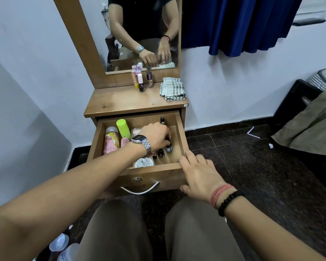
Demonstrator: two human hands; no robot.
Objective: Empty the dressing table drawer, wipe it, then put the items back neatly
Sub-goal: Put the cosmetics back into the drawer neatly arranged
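Your drawer (174, 121) stands pulled out under both hands and is mostly full, so by my reckoning the emptying has only begun. Three small bottles (141, 81) already stand on the bench top (120, 100) beyond your left hand, with the checked cloth (172, 89) folded beside them; wiping and restocking lie ahead. A pink bottle (111, 141), a green-capped tube (123, 127) and a white jar (144, 162) lie around your left wrist. Your left hand (156, 136) curls its fingers on a small dark bottle (168, 146), though the grip is partly hidden. Your right hand (198, 176) clasps the drawer's near right corner, thumb down its front.
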